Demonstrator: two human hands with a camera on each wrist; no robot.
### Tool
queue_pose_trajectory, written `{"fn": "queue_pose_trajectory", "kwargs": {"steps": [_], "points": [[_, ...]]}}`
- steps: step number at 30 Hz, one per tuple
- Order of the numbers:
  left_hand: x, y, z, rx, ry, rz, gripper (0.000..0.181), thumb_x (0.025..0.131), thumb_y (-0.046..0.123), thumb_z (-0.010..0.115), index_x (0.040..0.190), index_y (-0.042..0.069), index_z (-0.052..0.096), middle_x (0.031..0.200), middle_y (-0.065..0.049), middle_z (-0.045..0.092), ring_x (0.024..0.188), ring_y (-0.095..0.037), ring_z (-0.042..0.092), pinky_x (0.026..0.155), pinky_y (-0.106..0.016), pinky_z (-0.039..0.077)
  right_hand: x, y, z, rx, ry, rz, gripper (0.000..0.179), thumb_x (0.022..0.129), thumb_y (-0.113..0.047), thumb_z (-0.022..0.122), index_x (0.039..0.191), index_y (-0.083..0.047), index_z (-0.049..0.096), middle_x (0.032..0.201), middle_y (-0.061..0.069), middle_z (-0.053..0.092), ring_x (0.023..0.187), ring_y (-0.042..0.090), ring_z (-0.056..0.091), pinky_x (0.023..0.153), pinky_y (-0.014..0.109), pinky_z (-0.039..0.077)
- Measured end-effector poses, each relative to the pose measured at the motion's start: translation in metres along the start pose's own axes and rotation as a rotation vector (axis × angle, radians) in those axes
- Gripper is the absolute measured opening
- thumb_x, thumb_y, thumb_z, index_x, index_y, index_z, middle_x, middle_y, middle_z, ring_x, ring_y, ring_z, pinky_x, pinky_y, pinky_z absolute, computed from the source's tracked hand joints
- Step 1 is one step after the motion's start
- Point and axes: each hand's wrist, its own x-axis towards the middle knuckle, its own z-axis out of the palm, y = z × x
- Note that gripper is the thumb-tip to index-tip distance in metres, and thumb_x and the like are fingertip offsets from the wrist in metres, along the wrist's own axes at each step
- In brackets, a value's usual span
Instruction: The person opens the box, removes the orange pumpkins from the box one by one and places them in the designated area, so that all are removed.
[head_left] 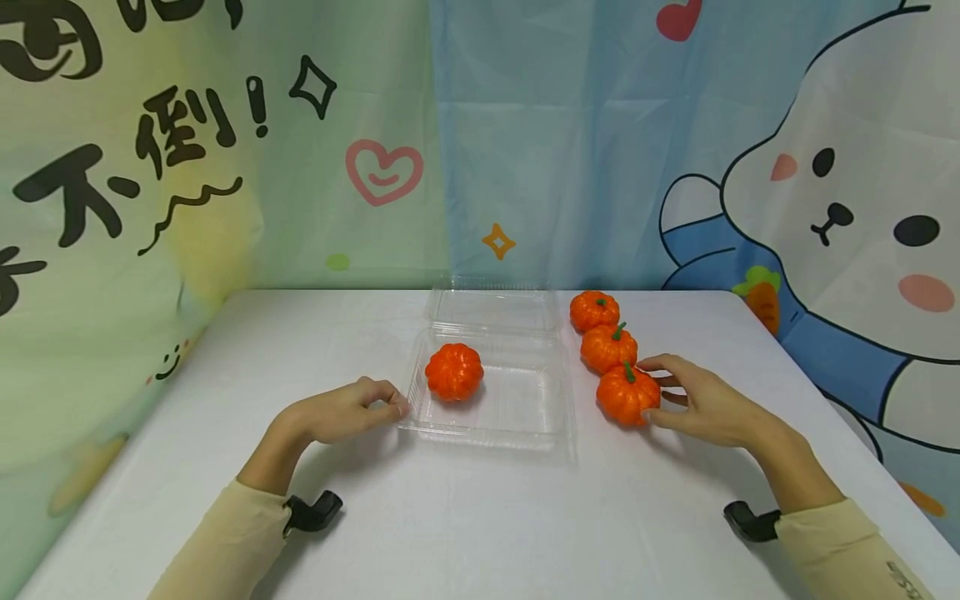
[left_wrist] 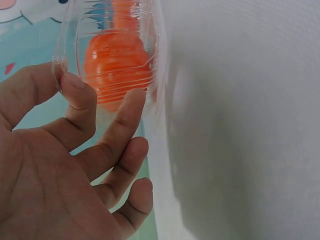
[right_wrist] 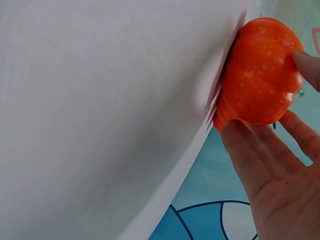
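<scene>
A hinged clear plastic box lies with its lid folded back, and one orange toy pumpkin sits inside at the left. My left hand pinches the box's near-left edge between thumb and forefinger; the other fingers are spread beside the wall in the left wrist view. To the right of the box, three more pumpkins stand in a row. Around the right side of the nearest pumpkin my right hand is spread, its thumb touching the surface of that pumpkin, the fingers loosely extended behind.
The middle pumpkin and the far pumpkin stand behind the nearest one, close together. All rest on a white table. A printed curtain hangs at the table's back edge.
</scene>
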Motion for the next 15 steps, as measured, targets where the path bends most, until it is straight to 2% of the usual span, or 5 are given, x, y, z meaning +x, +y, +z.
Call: {"fn": "queue_pose_trajectory", "kwargs": {"steps": [4, 10, 15], "points": [[-0.002, 0.000, 0.001, 0.002, 0.003, -0.003, 0.031, 0.105, 0.029, 0.051, 0.113, 0.006, 0.070, 0.124, -0.007, 0.070, 0.122, -0.029, 0.057, 0.106, -0.050, 0.043, 0.001, -0.001, 0.000, -0.011, 0.035, -0.026, 0.072, 0.090, -0.030, 0.080, 0.145, 0.000, 0.044, 0.147, 0.024, 0.046, 0.130, 0.048, 0.051, 0.100, 0.062, 0.048], [-0.002, -0.001, 0.002, 0.013, 0.007, -0.007, 0.031, 0.105, 0.030, 0.051, 0.113, 0.007, 0.071, 0.124, -0.006, 0.070, 0.122, -0.029, 0.057, 0.106, -0.051, 0.043, 0.008, -0.007, -0.001, -0.025, 0.092, -0.089, 0.075, 0.089, -0.026, 0.081, 0.148, -0.001, 0.042, 0.156, 0.023, 0.032, 0.137, 0.046, 0.042, 0.104, 0.066, 0.041], [0.000, -0.002, 0.001, 0.020, 0.010, -0.027, 0.030, 0.105, 0.029, 0.051, 0.115, 0.008, 0.070, 0.123, -0.004, 0.069, 0.122, -0.028, 0.056, 0.106, -0.050, 0.043, 0.015, -0.012, -0.003, -0.054, 0.128, -0.145, 0.076, 0.090, -0.025, 0.081, 0.150, -0.002, 0.041, 0.155, 0.021, 0.035, 0.137, 0.044, 0.042, 0.105, 0.064, 0.040]]}}
